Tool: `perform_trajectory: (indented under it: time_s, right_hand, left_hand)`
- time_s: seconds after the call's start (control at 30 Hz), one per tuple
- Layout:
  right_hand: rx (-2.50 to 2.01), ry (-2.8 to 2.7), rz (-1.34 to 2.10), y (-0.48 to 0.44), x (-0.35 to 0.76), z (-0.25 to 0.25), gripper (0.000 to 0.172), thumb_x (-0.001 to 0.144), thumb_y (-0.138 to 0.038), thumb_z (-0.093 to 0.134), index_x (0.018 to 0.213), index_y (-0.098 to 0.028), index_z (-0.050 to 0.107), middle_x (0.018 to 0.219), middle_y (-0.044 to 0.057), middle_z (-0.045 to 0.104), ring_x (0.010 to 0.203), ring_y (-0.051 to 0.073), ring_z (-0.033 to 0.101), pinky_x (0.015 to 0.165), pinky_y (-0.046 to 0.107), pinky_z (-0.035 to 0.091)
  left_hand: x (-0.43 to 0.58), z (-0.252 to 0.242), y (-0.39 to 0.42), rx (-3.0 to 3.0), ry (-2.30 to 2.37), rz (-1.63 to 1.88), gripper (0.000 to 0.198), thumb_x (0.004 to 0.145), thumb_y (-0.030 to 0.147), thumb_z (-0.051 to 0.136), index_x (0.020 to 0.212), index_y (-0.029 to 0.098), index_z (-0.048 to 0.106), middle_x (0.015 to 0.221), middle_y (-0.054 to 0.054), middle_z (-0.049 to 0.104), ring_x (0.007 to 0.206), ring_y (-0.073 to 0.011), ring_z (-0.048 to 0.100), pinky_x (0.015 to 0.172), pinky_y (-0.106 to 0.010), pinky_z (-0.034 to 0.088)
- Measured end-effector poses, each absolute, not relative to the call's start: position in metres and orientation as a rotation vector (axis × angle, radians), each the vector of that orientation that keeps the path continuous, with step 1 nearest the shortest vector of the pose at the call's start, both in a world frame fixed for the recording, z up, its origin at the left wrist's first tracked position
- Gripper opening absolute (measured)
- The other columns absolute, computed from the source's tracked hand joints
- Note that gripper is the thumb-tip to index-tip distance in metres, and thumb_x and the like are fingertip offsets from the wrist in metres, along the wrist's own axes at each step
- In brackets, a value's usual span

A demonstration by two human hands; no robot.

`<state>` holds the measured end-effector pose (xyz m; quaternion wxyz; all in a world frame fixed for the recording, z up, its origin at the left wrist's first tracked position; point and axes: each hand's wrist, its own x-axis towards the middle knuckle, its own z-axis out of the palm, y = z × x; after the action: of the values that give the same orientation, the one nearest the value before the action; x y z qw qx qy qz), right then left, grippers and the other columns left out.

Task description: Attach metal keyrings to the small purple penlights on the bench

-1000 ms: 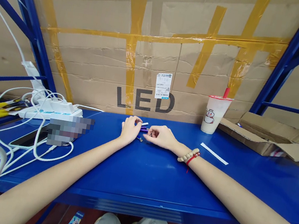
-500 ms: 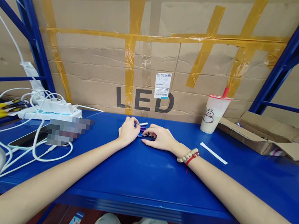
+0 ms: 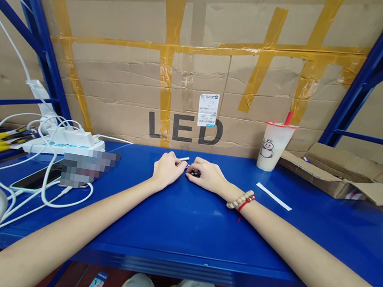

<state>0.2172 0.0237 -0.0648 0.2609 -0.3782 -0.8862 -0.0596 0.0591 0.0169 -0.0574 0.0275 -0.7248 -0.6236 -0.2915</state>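
Fingers of the left hand [image 3: 167, 170] curl shut around a slim white stick [image 3: 184, 159], whose smooth tip pokes out toward the table's back edge. The right hand [image 3: 209, 176] lies just beside it, fingers bent and bunched over a tiny purple piece [image 3: 187, 167] and some small dark bits; whether they pinch it cannot be told. Both rest on the glossy blue metal table [image 3: 182, 224], mid-way along its back edge, below creased, tape-striped corrugated cardboard [image 3: 203, 68]. A tapered plastic cup [image 3: 275, 147] stands toward the right back corner.
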Motion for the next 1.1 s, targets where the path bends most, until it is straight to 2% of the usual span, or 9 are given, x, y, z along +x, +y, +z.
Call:
perform_trajectory:
  time_s: [0.23, 0.47, 0.7, 0.9, 1.0, 1.1]
  right_hand:
    - [-1.119, -2.371, -0.228, 0.026, 0.218, -0.066, 0.015, 0.079, -0.026, 0.049, 0.079, -0.020, 0.063, 0.081, 0.001, 0.055, 0.073, 0.011, 0.051, 0.053, 0.020, 0.029]
    - [-1.248, -2.298, -0.244, 0.027, 0.217, -0.067, 0.018, 0.082, -0.030, 0.045, 0.084, -0.021, 0.061, 0.082, 0.000, 0.057, 0.068, 0.011, 0.052, 0.051, 0.021, 0.027]
    - [-1.282, -2.183, -0.211, 0.026, 0.217, -0.065, 0.020, 0.085, -0.031, 0.042, 0.084, -0.021, 0.059, 0.081, 0.000, 0.059, 0.067, 0.010, 0.053, 0.053, 0.022, 0.028]
    - [-1.296, -2.195, -0.207, 0.026, 0.217, -0.065, 0.022, 0.087, -0.032, 0.040, 0.085, -0.021, 0.059, 0.084, 0.001, 0.059, 0.070, 0.011, 0.054, 0.053, 0.022, 0.029]
    - [-1.299, -2.179, -0.214, 0.026, 0.217, -0.065, 0.022, 0.087, -0.032, 0.040, 0.085, -0.021, 0.059, 0.084, 0.001, 0.059, 0.071, 0.011, 0.054, 0.054, 0.022, 0.029]
    - [-1.293, -2.166, -0.216, 0.027, 0.217, -0.065, 0.021, 0.086, -0.032, 0.041, 0.083, -0.021, 0.059, 0.083, 0.000, 0.060, 0.070, 0.011, 0.054, 0.053, 0.022, 0.029]
  left_hand:
    - [0.060, -0.059, 0.014, -2.268, -1.707, -0.711, 0.036, 0.080, 0.034, 0.038, 0.061, 0.021, 0.066, 0.077, -0.003, 0.060, 0.077, -0.0174, 0.055, 0.058, -0.025, 0.037]
    - [0.058, -0.059, 0.016, -2.327, -1.633, -0.684, 0.038, 0.083, 0.031, 0.036, 0.062, 0.020, 0.066, 0.077, -0.003, 0.062, 0.074, -0.0166, 0.056, 0.056, -0.024, 0.038]
    - [0.058, -0.059, 0.017, -2.384, -1.547, -0.690, 0.044, 0.087, 0.031, 0.032, 0.060, 0.019, 0.065, 0.073, -0.005, 0.064, 0.077, -0.0169, 0.055, 0.063, -0.025, 0.041]
    - [0.060, -0.059, 0.016, -2.454, -1.495, -0.733, 0.038, 0.085, 0.030, 0.036, 0.062, 0.020, 0.064, 0.073, -0.004, 0.064, 0.076, -0.0162, 0.056, 0.066, -0.024, 0.042]
    - [0.057, -0.060, 0.021, -2.488, -1.500, -0.875, 0.037, 0.087, 0.031, 0.033, 0.070, 0.020, 0.064, 0.078, -0.003, 0.065, 0.078, -0.0151, 0.056, 0.072, -0.024, 0.043]
    - [0.054, -0.064, 0.029, -2.456, -1.514, -1.049, 0.032, 0.088, 0.030, 0.033, 0.089, 0.021, 0.064, 0.096, -0.003, 0.064, 0.094, -0.0149, 0.054, 0.086, -0.025, 0.041]
